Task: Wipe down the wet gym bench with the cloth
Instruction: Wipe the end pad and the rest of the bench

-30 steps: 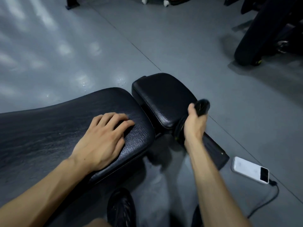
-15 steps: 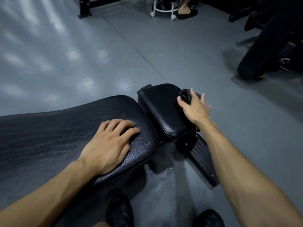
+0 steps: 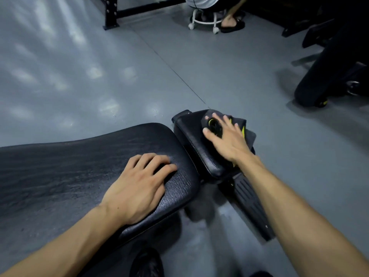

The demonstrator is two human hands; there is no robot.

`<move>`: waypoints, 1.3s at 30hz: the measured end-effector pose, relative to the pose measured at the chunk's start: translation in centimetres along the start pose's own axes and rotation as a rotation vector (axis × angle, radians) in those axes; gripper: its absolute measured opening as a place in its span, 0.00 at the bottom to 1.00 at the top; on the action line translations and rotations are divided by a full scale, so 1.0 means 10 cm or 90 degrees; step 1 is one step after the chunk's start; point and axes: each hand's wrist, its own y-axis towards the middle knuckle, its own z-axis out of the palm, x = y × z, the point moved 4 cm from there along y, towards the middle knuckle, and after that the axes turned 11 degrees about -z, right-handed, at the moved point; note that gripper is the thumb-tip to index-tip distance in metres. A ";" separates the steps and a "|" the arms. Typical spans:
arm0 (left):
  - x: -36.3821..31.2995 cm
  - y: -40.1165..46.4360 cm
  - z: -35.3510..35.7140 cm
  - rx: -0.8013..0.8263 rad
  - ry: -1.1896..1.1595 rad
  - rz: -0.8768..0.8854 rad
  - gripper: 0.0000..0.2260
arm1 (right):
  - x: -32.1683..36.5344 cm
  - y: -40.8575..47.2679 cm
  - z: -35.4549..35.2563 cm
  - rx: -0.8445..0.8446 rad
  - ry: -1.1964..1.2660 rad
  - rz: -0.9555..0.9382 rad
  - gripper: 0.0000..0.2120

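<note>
The right hand (image 3: 227,142) lies flat on the dark cloth (image 3: 238,124), its fingers (image 3: 216,118) spread and straight, pressing the cloth onto the small seat pad (image 3: 191,134) at the bench's far end. The cloth is bunched under the palm, yellow trim showing, and hangs a little over the pad's right edge. The left hand (image 3: 137,186) rests palm down on the long back pad (image 3: 79,166) near its far right corner, fingers loosely bent and holding nothing. The back pad's black surface looks streaked. A narrow gap separates the two pads. Beyond, on the grey floor (image 3: 99,76), stands a white wheeled stool (image 3: 203,22) with a seated person's sandalled foot (image 3: 232,24) beside it.
</note>
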 end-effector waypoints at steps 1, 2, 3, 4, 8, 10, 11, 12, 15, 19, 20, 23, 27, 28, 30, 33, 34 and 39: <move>0.00 0.00 0.00 -0.003 -0.003 -0.002 0.21 | -0.09 0.16 -0.03 -0.005 -0.008 0.041 0.36; 0.00 0.00 0.01 -0.007 -0.004 -0.003 0.21 | -0.16 0.31 -0.02 -0.011 -0.027 0.060 0.37; 0.00 0.01 0.01 -0.011 -0.004 -0.002 0.21 | -0.20 0.46 0.00 -0.016 -0.042 0.063 0.38; 0.00 0.01 0.02 -0.014 -0.004 -0.002 0.21 | -0.24 0.61 0.02 -0.018 -0.049 0.064 0.39; 0.02 0.03 0.03 -0.016 -0.007 0.004 0.21 | -0.18 0.98 0.06 -0.015 -0.058 0.033 0.41; 0.02 0.04 0.04 -0.017 -0.005 0.003 0.21 | 0.01 1.05 0.19 0.030 -0.072 -0.057 0.39; 0.02 0.04 0.04 -0.017 -0.002 0.002 0.21 | 0.16 1.01 0.25 0.052 -0.063 -0.117 0.39; 0.01 0.05 0.04 -0.017 0.000 0.004 0.20 | 0.30 0.93 0.31 0.073 -0.049 -0.183 0.39; 0.00 0.05 0.03 -0.033 0.003 0.012 0.20 | 0.55 0.43 0.40 0.122 -0.005 -0.385 0.35; 0.00 0.03 0.04 -0.042 0.005 0.010 0.20 | 0.37 0.07 0.24 0.154 0.030 -0.465 0.31; 0.00 0.04 0.04 -0.044 0.005 0.012 0.20 | 0.34 0.12 0.22 0.168 0.034 -0.452 0.30; 0.00 0.04 0.04 -0.057 0.004 0.009 0.20 | 0.32 0.35 0.23 0.160 0.025 -0.422 0.29; -0.02 0.02 0.06 -0.062 0.012 0.007 0.20 | 0.34 0.33 0.29 0.113 -0.004 -0.375 0.32; -0.02 0.02 0.06 -0.065 0.016 0.008 0.20 | 0.33 0.28 0.29 0.098 -0.009 -0.355 0.32; -0.02 0.01 0.06 -0.075 0.016 0.004 0.19 | 0.30 0.13 0.29 0.066 0.000 -0.322 0.32; -0.01 -0.09 0.07 -0.092 -0.034 -0.017 0.18 | 0.26 -0.11 0.27 0.040 0.016 -0.269 0.31; 0.01 -0.15 0.06 -0.092 -0.053 -0.025 0.17 | 0.23 -0.17 0.28 0.034 0.020 -0.251 0.31; 0.39 -0.69 -0.10 -0.086 -0.035 -0.099 0.18 | 0.54 -0.49 0.31 -0.021 0.054 -0.095 0.31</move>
